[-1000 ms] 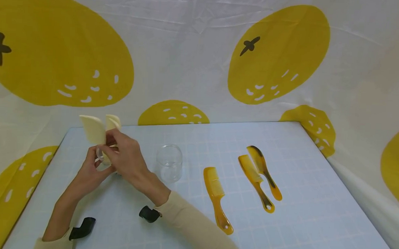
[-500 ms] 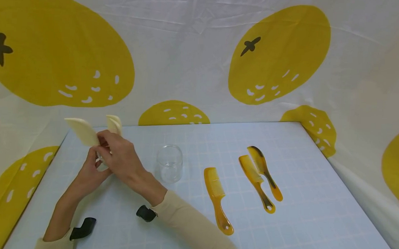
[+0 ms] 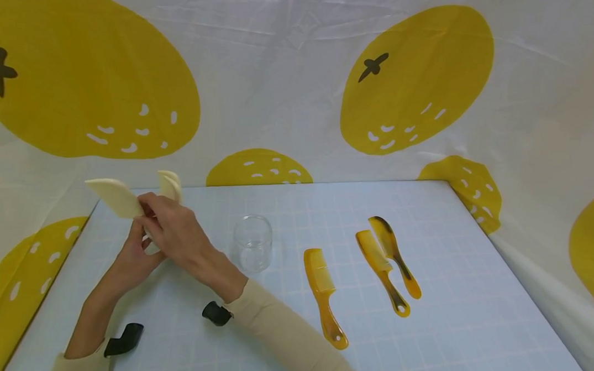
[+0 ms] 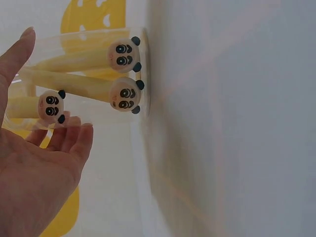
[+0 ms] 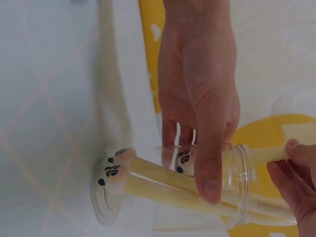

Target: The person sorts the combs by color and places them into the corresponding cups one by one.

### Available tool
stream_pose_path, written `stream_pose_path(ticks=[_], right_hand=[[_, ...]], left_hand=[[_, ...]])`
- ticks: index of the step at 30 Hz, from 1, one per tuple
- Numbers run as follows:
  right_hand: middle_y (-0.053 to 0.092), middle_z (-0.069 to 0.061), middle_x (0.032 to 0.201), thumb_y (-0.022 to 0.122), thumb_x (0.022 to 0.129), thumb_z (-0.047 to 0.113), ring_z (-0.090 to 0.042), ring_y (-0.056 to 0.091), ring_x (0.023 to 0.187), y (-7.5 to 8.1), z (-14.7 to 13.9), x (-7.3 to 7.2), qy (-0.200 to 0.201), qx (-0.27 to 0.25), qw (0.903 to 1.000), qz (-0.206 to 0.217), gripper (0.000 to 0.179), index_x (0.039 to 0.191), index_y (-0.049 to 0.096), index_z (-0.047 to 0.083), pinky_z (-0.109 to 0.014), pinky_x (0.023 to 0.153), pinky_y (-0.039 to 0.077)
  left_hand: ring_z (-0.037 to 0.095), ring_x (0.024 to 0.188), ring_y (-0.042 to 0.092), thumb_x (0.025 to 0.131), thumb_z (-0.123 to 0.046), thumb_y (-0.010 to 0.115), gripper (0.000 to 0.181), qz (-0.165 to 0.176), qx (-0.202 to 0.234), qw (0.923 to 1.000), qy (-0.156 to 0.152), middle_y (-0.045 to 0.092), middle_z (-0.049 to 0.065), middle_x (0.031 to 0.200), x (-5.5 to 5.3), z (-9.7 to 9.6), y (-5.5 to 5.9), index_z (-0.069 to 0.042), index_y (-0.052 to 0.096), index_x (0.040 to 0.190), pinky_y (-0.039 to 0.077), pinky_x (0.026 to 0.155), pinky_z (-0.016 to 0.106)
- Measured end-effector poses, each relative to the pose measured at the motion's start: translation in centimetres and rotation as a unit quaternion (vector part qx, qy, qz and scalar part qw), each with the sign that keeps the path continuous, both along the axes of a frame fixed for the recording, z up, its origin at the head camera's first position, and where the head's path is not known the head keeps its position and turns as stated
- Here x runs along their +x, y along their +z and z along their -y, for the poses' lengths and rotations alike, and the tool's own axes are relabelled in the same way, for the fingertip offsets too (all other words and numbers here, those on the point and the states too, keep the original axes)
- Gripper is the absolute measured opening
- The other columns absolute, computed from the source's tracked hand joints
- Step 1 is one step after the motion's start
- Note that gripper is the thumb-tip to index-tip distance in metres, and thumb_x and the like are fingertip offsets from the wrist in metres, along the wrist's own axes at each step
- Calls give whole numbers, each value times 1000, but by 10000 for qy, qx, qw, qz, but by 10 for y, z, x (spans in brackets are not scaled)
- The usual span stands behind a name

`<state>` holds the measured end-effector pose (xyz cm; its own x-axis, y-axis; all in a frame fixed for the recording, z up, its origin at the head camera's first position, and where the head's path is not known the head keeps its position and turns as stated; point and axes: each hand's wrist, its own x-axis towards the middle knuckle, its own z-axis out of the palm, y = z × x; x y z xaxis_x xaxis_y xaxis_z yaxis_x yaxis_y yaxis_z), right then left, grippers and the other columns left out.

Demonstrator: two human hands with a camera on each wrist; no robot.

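Note:
In the head view my left hand (image 3: 133, 262) grips a clear jar (image 5: 102, 210), thumb on one side and fingers on the other, at the table's left. Inside stand cream pieces with panda-head handle ends (image 4: 126, 94), two of them down at the jar's base. A third panda head (image 4: 51, 106) sits higher in the jar. My right hand (image 3: 178, 230) pinches a cream piece (image 3: 114, 196) by its handle just above the jar's mouth; its broad flat end leans left. Another broad cream end (image 3: 170, 185) rises behind the right hand. The hands hide most of the jar in the head view.
An upright clear glass container (image 3: 252, 244) is right of the hands. Farther right lie an amber comb (image 3: 318, 275) and, side by side, a second comb (image 3: 380, 269) and a darker-edged one (image 3: 393, 250). A fruit-print cloth (image 3: 281, 96) hangs behind the table.
The pinched cream piece has swung left and tilted lower, its broad end now farther from the other one. My right hand has shifted slightly left with it; the left hand stays put.

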<state>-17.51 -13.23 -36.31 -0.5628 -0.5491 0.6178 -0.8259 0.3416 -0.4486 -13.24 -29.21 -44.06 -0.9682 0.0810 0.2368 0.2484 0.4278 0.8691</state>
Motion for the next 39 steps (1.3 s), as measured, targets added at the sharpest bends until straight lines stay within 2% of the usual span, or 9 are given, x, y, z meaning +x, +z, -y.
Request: stream_pose_path(ticks=[5, 13, 20, 25, 29, 32, 34, 36, 39], right_hand=[[68, -2, 110, 67, 101, 12, -8, 62, 97, 4, -4, -3, 298, -273, 9989, 217, 19, 118, 65, 4, -4, 92, 42], [71, 3, 115, 64, 103, 15, -2, 62, 100, 3, -4, -3, 99, 517, 9983, 231, 21, 123, 66, 9, -3, 95, 39], [71, 2, 108, 65, 103, 14, 1, 59, 89, -3, -6, 0, 51, 464, 9969, 639, 18, 120, 66, 7, -2, 84, 41], [70, 1, 107, 65, 102, 14, 0, 60, 90, -5, -11, 4, -106, 481, 9965, 668, 19, 119, 65, 6, -2, 83, 41], [70, 2, 103, 66, 101, 13, 1, 59, 88, -6, -14, 7, -184, 432, 9975, 523, 15, 115, 67, 7, -2, 81, 41], [71, 2, 102, 66, 101, 12, 1, 60, 87, -6, -19, 10, -190, 371, 9981, 444, 13, 112, 68, 8, -1, 80, 41], [71, 3, 101, 66, 100, 12, 1, 61, 88, -6, -22, 13, -163, 317, 9982, 482, 11, 111, 68, 8, -1, 80, 41], [71, 2, 102, 66, 100, 11, 1, 62, 91, -6, -27, 15, -121, 253, 9978, 594, 10, 110, 68, 8, 0, 83, 41], [71, 2, 104, 65, 100, 10, 2, 62, 95, -7, -36, 17, -2, 150, 9960, 883, 10, 110, 67, 8, -1, 88, 42]], left_hand=[[-5, 130, 28, 95, -3, 72, 89, 99, -212, 9996, 170, 22, 14, 158, -1, 1, 0, -11, 11, 160, 29, 98, 6], [6, 139, 28, 97, -7, 70, 88, 336, -222, 9990, 193, 19, 20, 160, 0, 2, 1, -6, 9, 161, 29, 99, 3], [-7, 133, 27, 94, 1, 71, 91, -79, -129, 9999, 38, 23, 0, 156, -1, 0, -2, -13, 11, 161, 30, 97, 2], [-7, 130, 29, 95, -2, 71, 82, -64, -219, 9997, 117, 31, -11, 147, 0, -1, -2, -10, 20, 159, 31, 106, 15], [-7, 128, 30, 95, 1, 70, 78, -58, -108, 9999, 121, 33, -15, 143, 1, -1, -3, -12, 25, 157, 27, 119, 45], [-8, 128, 29, 94, 4, 69, 80, 13, 87, 9999, 97, 32, -16, 142, 2, 0, -2, -12, 24, 158, 17, 112, 77], [-8, 127, 28, 94, 4, 70, 80, 44, 98, 9999, 133, 33, -17, 141, 3, -1, -2, -9, 23, 157, 15, 108, 82], [-8, 125, 30, 93, 2, 71, 78, 48, -15, 9998, 217, 35, -18, 140, 5, -2, 0, -5, 25, 156, 20, 115, 74], [-8, 124, 32, 93, -3, 74, 75, 25, -265, 9991, 334, 39, -16, 137, 8, -3, 2, -4, 30, 153, 32, 120, 33]])
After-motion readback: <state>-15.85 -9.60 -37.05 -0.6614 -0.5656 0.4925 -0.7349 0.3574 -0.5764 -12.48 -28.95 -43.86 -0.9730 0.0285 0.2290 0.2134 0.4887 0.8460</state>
